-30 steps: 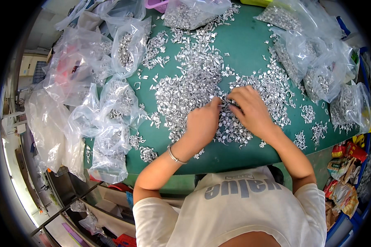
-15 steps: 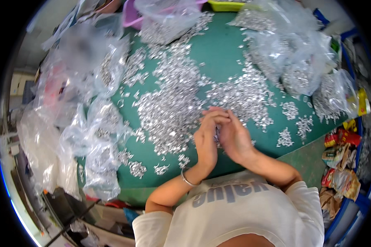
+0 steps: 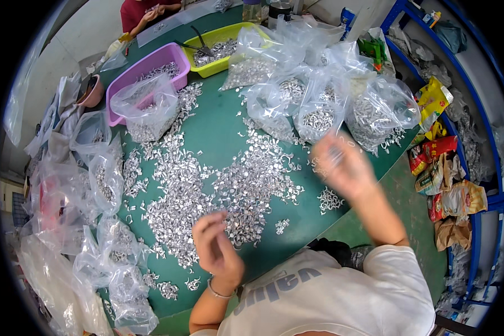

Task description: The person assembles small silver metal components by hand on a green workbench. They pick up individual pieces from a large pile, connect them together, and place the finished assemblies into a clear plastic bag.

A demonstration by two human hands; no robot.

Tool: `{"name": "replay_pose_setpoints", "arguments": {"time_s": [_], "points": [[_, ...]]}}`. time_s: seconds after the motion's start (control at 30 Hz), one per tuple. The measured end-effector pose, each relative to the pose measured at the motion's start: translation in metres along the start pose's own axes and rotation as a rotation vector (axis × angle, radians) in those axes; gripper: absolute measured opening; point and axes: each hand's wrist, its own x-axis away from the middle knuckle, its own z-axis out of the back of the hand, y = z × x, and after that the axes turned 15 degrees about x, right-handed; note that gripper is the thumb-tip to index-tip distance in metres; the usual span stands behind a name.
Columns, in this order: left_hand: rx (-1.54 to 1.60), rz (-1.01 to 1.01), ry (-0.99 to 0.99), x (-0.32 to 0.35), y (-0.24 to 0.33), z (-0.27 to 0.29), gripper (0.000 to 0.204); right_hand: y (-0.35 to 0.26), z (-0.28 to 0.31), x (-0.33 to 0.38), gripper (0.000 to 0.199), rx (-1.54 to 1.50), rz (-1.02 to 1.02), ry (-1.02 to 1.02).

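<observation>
On the green table [image 3: 215, 120] lies a wide heap of small silvery metal pieces [image 3: 179, 190], joined on its right by a second heap [image 3: 257, 179]. At the near edge of these heaps is my left hand [image 3: 215, 246], its fingers loosely bent and apart, with nothing visible in them. My right hand [image 3: 344, 168] is at the right side, just in front of an opened clear bag of metal pieces [image 3: 319, 117]. Motion smears its fingers; a greyish patch shows at them, but whether it holds pieces I cannot make out. A small pile [image 3: 330, 200] lies just below it.
At the back stand a purple basin [image 3: 115, 95] and a yellow-green basin [image 3: 210, 68] with metal pieces and a dark tool. Filled clear bags [image 3: 117, 241] line the left side, more the back right. A blue shelf rack [image 3: 459, 151] is at right. Across the table sits another person [image 3: 145, 17].
My hands, cupped together over the heap before, have parted. The right has swung away to the right toward the bags; the left stays by the heap. The view has shifted, showing more of the back.
</observation>
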Motion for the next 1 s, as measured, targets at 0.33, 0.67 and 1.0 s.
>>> {"name": "replay_pose_setpoints", "arguments": {"time_s": [0.33,0.67,1.0], "points": [[-0.689,0.277,-0.071,0.003,-0.021,0.079,0.027,-0.213,0.166,-0.025,0.038,2.290,0.812,0.768],[-1.208,0.330,-0.270,0.001,-0.065,0.073,0.048,0.085,-0.060,-0.058,0.037,1.817,0.638,-0.556],[-1.155,0.364,-0.144,-0.032,-0.100,0.108,0.046,0.205,-0.095,-0.177,0.036,1.881,0.940,-0.168]]}}
